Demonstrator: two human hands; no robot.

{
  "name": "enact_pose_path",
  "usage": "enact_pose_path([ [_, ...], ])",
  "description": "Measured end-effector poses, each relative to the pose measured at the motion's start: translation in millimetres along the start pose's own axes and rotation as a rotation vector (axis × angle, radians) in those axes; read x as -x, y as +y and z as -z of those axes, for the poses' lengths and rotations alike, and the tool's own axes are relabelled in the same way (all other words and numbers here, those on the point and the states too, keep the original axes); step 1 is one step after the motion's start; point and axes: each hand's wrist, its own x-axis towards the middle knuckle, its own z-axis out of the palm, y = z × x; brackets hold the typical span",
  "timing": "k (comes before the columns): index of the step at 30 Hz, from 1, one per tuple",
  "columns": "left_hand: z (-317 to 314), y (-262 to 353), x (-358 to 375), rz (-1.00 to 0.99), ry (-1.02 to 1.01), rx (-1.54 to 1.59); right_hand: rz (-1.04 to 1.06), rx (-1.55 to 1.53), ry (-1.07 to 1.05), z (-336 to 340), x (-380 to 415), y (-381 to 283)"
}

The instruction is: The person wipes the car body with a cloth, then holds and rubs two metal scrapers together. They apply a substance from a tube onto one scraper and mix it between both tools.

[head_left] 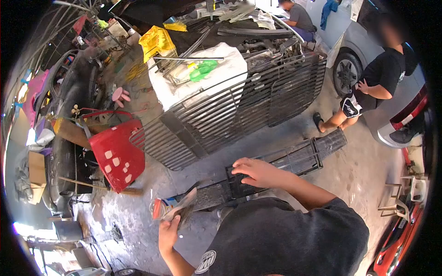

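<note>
My left hand [169,232] is closed round the near end of a thin, flat piece [186,202], pale along one side and dark on the other. Just beyond those fingers is a clear container with a red and blue label [161,208], partly overlapped by the flat piece. My right hand [258,173], fingers apart and slightly curled, hovers over a black rectangular frame [276,161]. That frame lies along a long, dark, worn board [209,195] in front of me. My torso hides part of the board's near side.
A large black slatted grille [198,126] stands beyond the board. To the left, a red panel with pale patches [117,156] leans near a broom [126,191]. One person [380,78] stands at the right; another [299,20] sits farther back. Plastic chairs [398,202] are at right.
</note>
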Motion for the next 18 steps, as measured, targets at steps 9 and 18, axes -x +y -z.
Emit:
enact_pose_path([
  [9, -81.2, -1.1, -21.9, -0.296, -0.307, -0.439, 0.321, -0.001, -0.049, -42.7, -35.3, -54.7],
  [18, -83.7, 44.1, -2.8, -0.305, -0.305, -0.341, 0.417, -0.113, 0.014, -47.8, -39.0, -71.5],
])
